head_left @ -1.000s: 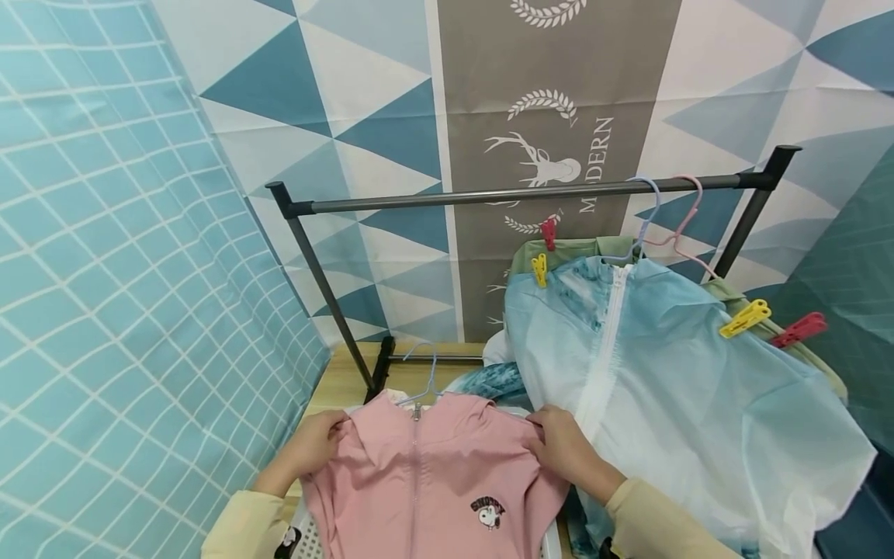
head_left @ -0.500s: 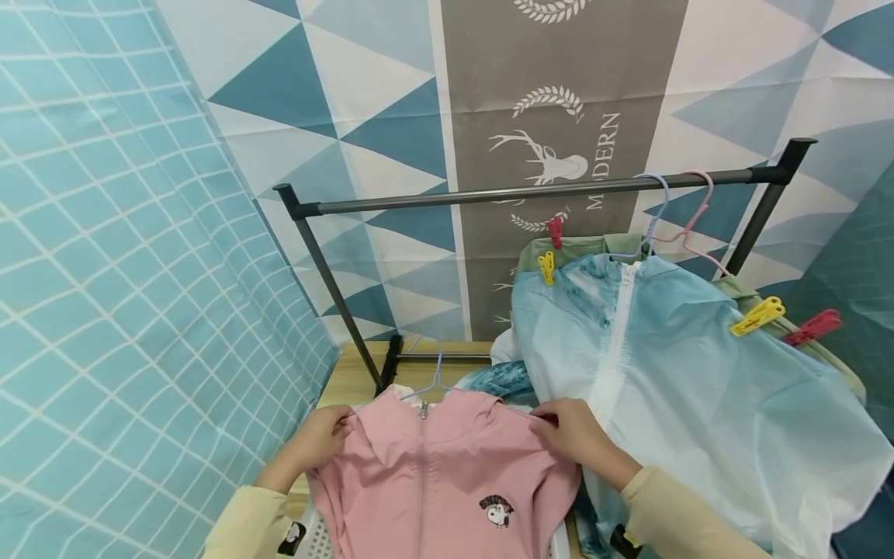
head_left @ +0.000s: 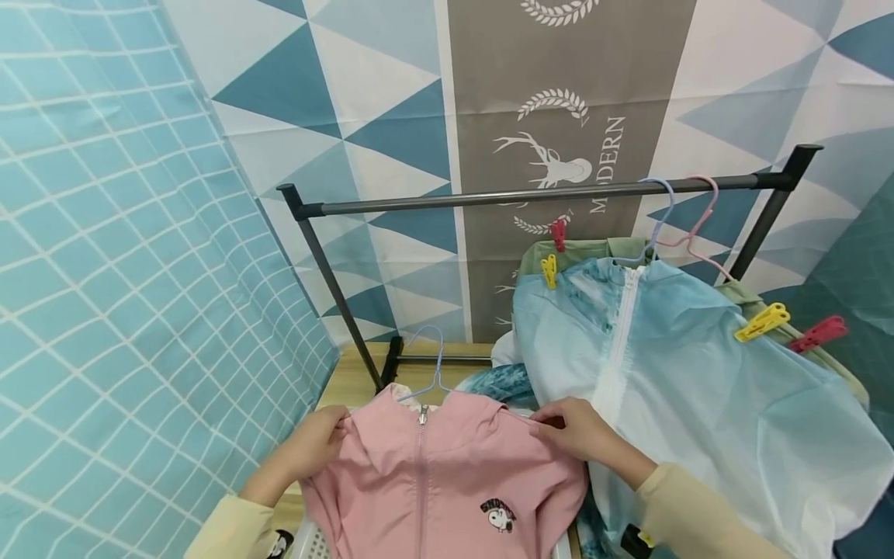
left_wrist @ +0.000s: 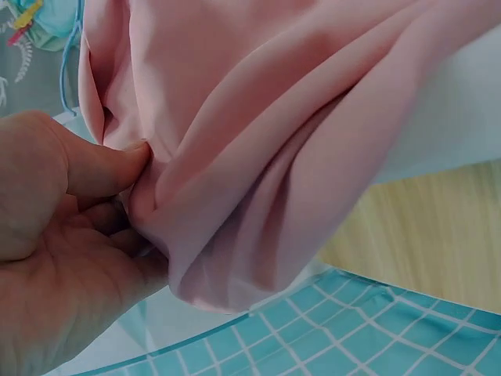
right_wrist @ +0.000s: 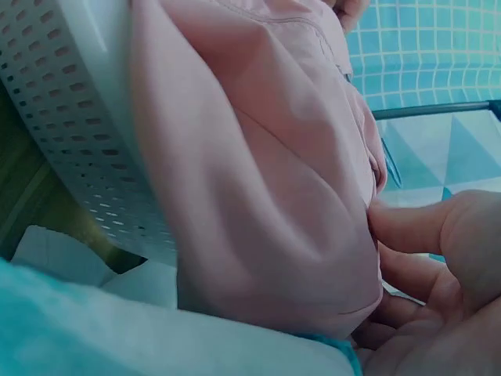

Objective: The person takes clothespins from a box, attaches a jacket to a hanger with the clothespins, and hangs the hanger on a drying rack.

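A pink zip jacket (head_left: 447, 466) with a small cartoon dog print hangs from a blue hanger (head_left: 438, 365) that sticks up out of its collar. My left hand (head_left: 317, 442) pinches the jacket's left shoulder; in the left wrist view the thumb (left_wrist: 117, 168) presses the folded cloth against the curled fingers. At the other shoulder my right hand (head_left: 576, 431) pinches the cloth, with the thumb (right_wrist: 415, 227) on the pink fabric in the right wrist view. The jacket's lower part runs out of the head view.
A black rack bar (head_left: 475, 199) crosses behind. On its right hang a blue-white jacket (head_left: 677, 388) and a green garment (head_left: 601, 248), with yellow (head_left: 763, 322) and red clothespins (head_left: 819, 334). A white perforated basket (right_wrist: 78, 117) stands under the pink jacket.
Both hands keep their pinch on the shoulders of the pink jacket. The hanger's hook stands out more plainly above the collar; the head view has shifted slightly.
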`<state>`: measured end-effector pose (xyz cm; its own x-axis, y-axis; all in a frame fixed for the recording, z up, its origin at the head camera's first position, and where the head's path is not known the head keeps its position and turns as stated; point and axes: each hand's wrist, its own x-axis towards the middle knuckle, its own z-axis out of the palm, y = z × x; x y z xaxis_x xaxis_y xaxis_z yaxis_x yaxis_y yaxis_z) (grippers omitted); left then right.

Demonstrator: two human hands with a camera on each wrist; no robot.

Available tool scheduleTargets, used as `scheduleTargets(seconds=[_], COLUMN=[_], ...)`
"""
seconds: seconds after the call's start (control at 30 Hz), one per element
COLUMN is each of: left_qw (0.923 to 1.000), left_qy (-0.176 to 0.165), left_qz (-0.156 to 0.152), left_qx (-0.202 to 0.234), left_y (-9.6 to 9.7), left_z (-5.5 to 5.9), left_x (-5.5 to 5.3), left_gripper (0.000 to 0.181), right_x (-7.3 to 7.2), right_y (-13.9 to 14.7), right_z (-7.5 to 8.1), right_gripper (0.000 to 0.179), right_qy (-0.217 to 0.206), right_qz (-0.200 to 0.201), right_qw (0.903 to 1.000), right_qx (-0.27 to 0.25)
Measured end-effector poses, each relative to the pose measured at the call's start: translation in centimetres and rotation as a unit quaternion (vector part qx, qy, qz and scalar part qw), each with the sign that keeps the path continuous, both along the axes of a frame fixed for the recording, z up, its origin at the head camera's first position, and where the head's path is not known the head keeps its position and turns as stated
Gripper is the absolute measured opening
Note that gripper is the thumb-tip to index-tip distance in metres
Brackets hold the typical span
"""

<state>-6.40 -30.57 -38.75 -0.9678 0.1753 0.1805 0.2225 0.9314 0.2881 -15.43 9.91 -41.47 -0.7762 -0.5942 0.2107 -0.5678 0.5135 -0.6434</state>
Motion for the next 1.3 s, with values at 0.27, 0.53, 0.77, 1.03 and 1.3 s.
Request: scheduleTargets(seconds=[0.27, 0.53, 0.77, 1.03, 1.3], left_qw=[0.9999, 0.9985, 0.9952, 0.9954, 0.9954], left_qy=[0.001, 0.052, 0.092, 0.093, 0.093], left_qz=[-0.013, -0.012, -0.034, -0.022, 0.011], left_qx=[-0.007, 0.017, 0.003, 0.011, 0.022], left_y=[0.3, 0.1, -0.1, 0.3, -0.2], left_z=[1.2, 1.3, 1.1, 1.0, 0.7], left_x=[1.5, 2.5, 2.9, 3.0, 3.7], left_gripper=[0.020, 0.016, 0.016, 0.024, 0.022], right_x=[0.5, 0.8, 0.9, 0.3, -0.4], right_y=[0.1, 0.3, 1.1, 2.6, 5.0], right_z=[0.9, 1.1, 1.3, 1.1, 0.7], right_gripper=[0.015, 0.011, 0.011, 0.015, 0.025], right_qy=[-0.030, -0.026, -0.028, -0.065, -0.113], right_qz=[0.060, 0.075, 0.105, 0.115, 0.109], right_qw=[0.9977, 0.9968, 0.9940, 0.9912, 0.9875], right_qx=[0.004, -0.007, -0.018, -0.002, 0.017])
